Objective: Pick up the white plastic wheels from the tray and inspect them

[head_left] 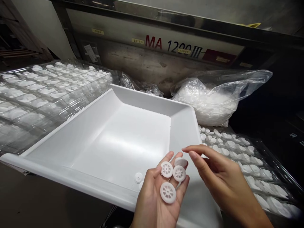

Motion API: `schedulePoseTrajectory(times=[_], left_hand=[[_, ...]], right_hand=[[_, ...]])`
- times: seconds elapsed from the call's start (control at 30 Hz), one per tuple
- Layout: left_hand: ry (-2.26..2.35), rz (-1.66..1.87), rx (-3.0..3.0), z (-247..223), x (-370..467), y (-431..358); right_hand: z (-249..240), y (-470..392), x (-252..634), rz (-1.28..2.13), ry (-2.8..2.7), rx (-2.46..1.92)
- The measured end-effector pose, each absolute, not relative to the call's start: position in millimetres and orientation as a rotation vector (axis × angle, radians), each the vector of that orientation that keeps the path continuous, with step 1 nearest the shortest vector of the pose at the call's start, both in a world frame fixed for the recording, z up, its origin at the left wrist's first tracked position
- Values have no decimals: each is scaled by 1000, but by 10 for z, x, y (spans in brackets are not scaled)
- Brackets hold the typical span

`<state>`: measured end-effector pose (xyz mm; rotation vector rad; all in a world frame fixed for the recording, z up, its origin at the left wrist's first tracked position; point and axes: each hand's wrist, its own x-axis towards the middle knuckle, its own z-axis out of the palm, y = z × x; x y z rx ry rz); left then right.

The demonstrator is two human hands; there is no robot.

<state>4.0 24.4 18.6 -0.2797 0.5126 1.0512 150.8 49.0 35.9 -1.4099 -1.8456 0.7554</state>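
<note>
Nearest the camera, four small white spoked discs [168,192] are cradled on the upturned left hand [159,196], which is held open and flat, nothing pinched. One disc sits low on the palm, two more are lined up on the fingers, and a fourth is tucked at the fingertips, partly hidden. The right hand [223,182] is hovered just beside them, fingers loosely spread and empty, its index fingertip pointed close to the topmost disc but not quite touching it.

Under both hands a big white plastic bin [152,101] is seen, with a single disc lying on its floor. To the right, a clear tray [280,164] packed with more discs is found. Further back, a clear bag [213,101] of white parts and another filled tray [47,91] on the left are spotted, below a machine panel [180,47].
</note>
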Motion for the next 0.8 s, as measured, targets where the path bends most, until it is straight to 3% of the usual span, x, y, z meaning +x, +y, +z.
schedulePoseTrajectory(times=[0.37,0.7,0.8], left_hand=[[262,1011,-155,109,77,224],[398,958,-135,104,17,187],[448,945,-136,126,19,189]], right_hand=[[311,514,1564,930,-1893,-1507],[328,289,1652,448,-2204,-1343],[294,219,1627,454,-2267,-1314]])
